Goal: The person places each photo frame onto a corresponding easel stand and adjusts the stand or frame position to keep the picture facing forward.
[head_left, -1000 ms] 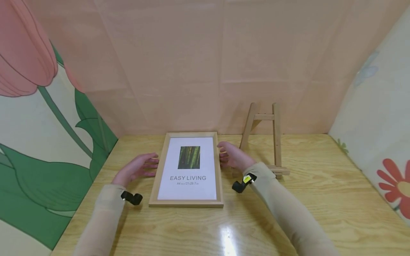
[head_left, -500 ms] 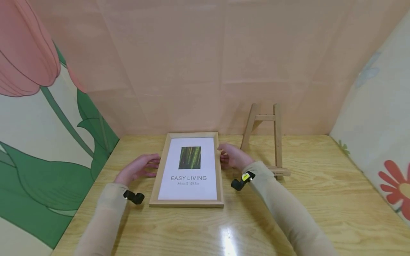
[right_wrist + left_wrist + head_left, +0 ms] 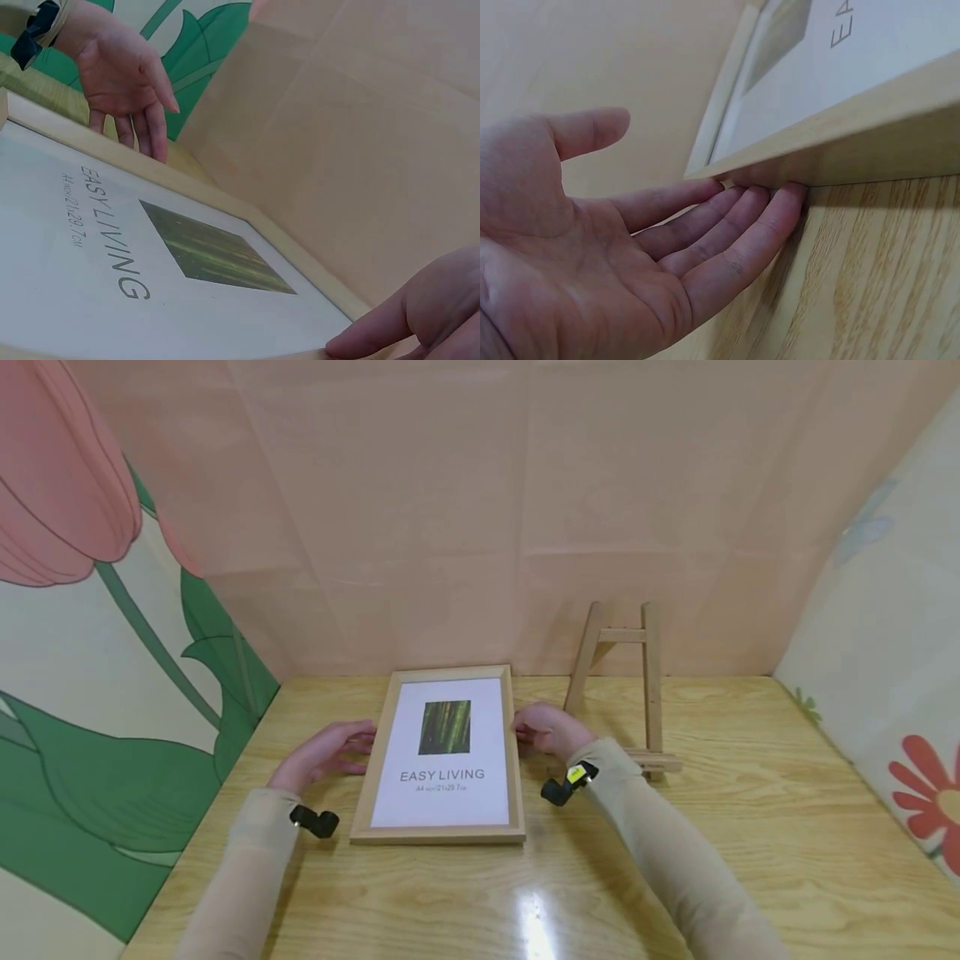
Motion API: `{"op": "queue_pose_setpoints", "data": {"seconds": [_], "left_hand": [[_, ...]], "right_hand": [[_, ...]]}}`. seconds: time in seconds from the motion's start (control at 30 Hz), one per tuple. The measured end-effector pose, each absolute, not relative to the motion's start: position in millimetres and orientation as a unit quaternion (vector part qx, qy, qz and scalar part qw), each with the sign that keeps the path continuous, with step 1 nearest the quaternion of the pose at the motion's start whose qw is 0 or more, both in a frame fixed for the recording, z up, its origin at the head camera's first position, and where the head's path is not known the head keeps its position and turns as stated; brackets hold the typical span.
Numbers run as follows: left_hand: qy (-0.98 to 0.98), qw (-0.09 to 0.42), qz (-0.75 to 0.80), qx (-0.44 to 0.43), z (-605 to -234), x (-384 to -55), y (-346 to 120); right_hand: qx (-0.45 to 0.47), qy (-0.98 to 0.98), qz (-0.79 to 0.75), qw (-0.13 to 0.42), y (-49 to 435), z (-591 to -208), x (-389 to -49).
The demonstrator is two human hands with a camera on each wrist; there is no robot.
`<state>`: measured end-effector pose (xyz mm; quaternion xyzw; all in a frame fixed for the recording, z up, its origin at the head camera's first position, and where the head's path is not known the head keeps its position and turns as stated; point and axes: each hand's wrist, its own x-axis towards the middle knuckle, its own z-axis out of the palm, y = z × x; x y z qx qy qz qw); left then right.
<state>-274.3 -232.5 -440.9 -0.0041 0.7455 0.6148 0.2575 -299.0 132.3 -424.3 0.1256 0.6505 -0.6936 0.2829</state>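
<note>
A picture frame (image 3: 442, 832) with a pale wood border and an "EASY LIVING" print lies on the table, its far end slightly raised. At its left edge is my left hand (image 3: 322, 755). In the left wrist view, the straight fingers (image 3: 731, 270) have their tips at the underside of the border, and the thumb stands apart. My right hand (image 3: 553, 731) grips the right edge; in the right wrist view its thumb (image 3: 371, 330) presses on top of the border. The fingers beneath that edge are mostly hidden.
To the right stands a small wooden easel (image 3: 651, 693), just behind the right hand and sleeve. The wood-grain table (image 3: 757, 827) meets a pink backdrop (image 3: 420, 527) at the back. Flower-printed panels (image 3: 112, 760) flank both sides.
My right thumb has come down onto the frame's right border. The frame's far end has risen a little. My left hand moved slightly right to the frame's edge, then stayed there.
</note>
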Motion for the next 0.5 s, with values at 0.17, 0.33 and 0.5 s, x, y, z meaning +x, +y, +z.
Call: {"op": "queue_pose_setpoints", "data": {"seconds": [0.17, 0.33, 0.5], "left_hand": [[0.750, 0.258, 0.609, 0.001, -445.6, -277.0, -235.7], [0.749, 0.253, 0.613, -0.020, -462.0, -287.5, -243.2], [0.766, 0.253, 0.592, -0.002, -456.0, -282.8, -242.8]], "right_hand": [[0.111, 0.641, -0.705, 0.283, 131.7, -426.1, -298.2], [0.114, 0.633, -0.710, 0.287, 131.8, -424.3, -297.5], [0.121, 0.637, -0.709, 0.279, 131.0, -422.8, -297.7]]}}
